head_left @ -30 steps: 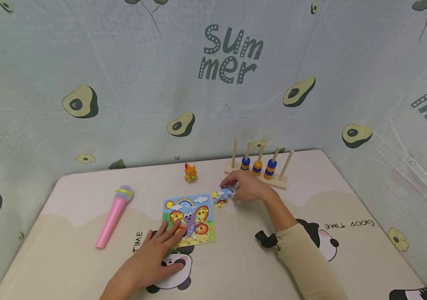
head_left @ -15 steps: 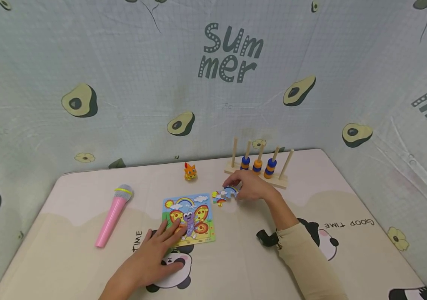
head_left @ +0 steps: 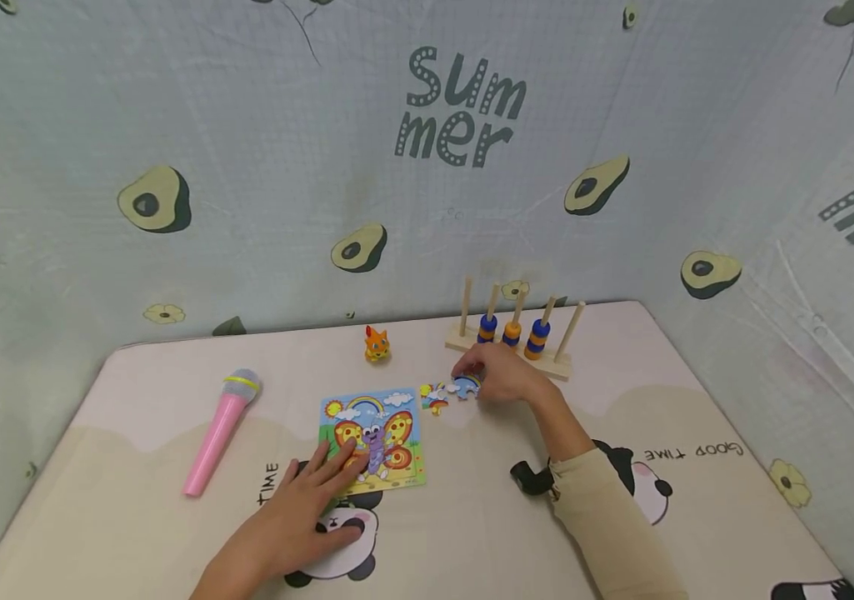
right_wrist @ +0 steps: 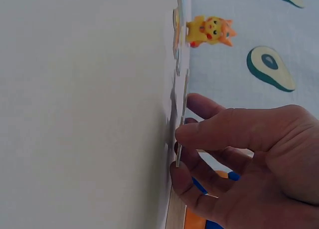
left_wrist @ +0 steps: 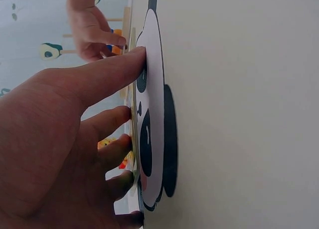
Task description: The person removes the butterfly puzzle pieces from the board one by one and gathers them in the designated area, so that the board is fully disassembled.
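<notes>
A square butterfly jigsaw puzzle (head_left: 389,417) lies on the table in the head view. My left hand (head_left: 302,508) rests on its lower left corner, fingers spread and fairly straight, thumb on the printed panda. To the right of the board, my right hand (head_left: 497,372) pinches a rainbow puzzle piece (head_left: 466,385). In the right wrist view, the thin piece (right_wrist: 183,104) shows edge-on between thumb and fingers, just off the table; part of it is hidden behind the thumb. A sun puzzle piece (head_left: 434,397) lies between that piece and the board.
A wooden peg stand (head_left: 554,364) with blue and orange beads is just behind my right hand. A small orange toy animal (head_left: 377,345) stands behind the puzzle. At left lies a pink toy microphone (head_left: 220,433). A black curved object (head_left: 531,479) sits by the right sleeve.
My right hand has shifted slightly right with the rainbow piece, and a small gap has opened between it and the sun piece. The left hand stays on the board.
</notes>
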The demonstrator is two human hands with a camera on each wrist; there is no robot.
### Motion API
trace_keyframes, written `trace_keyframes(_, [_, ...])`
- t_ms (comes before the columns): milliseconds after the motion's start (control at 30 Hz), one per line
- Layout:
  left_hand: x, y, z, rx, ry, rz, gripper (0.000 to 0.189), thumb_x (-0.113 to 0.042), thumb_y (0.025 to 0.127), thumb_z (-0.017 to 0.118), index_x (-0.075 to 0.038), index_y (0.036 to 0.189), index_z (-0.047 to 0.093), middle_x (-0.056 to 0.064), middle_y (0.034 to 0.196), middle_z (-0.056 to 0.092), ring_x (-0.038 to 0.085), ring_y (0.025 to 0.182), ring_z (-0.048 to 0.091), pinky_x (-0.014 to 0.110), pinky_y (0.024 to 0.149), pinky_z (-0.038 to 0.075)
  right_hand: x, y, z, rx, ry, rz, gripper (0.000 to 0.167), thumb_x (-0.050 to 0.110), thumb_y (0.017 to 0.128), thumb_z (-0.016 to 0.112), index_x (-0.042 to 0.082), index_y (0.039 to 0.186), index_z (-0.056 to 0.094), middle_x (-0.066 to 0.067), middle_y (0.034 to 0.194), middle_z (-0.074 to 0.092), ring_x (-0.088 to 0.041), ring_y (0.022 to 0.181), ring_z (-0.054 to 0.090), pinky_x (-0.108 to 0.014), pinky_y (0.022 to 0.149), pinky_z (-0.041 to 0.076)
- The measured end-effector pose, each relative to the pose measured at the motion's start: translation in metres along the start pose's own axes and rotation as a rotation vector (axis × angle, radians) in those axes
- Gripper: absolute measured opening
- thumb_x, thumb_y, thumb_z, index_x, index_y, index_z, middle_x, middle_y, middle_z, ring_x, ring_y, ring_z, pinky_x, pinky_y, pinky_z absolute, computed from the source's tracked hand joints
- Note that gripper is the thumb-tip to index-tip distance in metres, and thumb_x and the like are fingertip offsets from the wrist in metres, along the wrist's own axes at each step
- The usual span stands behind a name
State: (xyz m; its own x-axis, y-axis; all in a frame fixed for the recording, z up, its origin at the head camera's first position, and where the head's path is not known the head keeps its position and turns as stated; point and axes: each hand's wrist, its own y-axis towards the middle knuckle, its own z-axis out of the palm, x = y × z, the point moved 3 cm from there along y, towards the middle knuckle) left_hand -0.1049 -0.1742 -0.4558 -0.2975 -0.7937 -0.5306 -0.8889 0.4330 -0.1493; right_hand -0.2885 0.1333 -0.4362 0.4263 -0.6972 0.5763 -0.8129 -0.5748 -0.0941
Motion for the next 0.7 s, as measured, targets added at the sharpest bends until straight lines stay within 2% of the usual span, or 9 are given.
trace_keyframes(233, [0.0013,0.0008,-0.0004,0.006,0.005,-0.01,0.084,-0.051,0.09,0.075,-0.028,0.162,0.039,0.003,0.172,0.031,0.047,0.159,0.016,0.078,0.12,0.015,-0.0005,0.0027,0.0029,0.016,-0.007,-0.001,0.047,-0.013,0.072,0.075,0.011,0.112,0.079,-0.006,0.114,0.07,-0.022,0.104,0.064,-0.04,0.094,0.055])
trace_keyframes(467, [0.0004,0.0001,-0.0007,0.017,-0.011,-0.009,0.084,-0.052,0.09,0.074,-0.028,0.162,0.039,0.003,0.172,0.03,0.047,0.16,0.015,0.079,0.119,0.014,0.0,0.0013,0.0065,0.037,0.01,0.051,0.044,-0.013,0.076,0.073,0.01,0.113,0.079,-0.006,0.116,0.069,-0.023,0.108,0.063,-0.043,0.099,0.055])
trace_keyframes(700, [-0.0008,-0.0001,-0.0022,0.016,-0.015,-0.015,0.083,-0.051,0.09,0.075,-0.027,0.162,0.039,0.004,0.172,0.03,0.046,0.16,0.015,0.079,0.12,0.014,0.0013,0.0016,0.006,0.033,0.023,0.042,0.045,-0.016,0.075,0.07,0.008,0.112,0.078,-0.008,0.117,0.069,-0.024,0.109,0.064,-0.043,0.098,0.055])
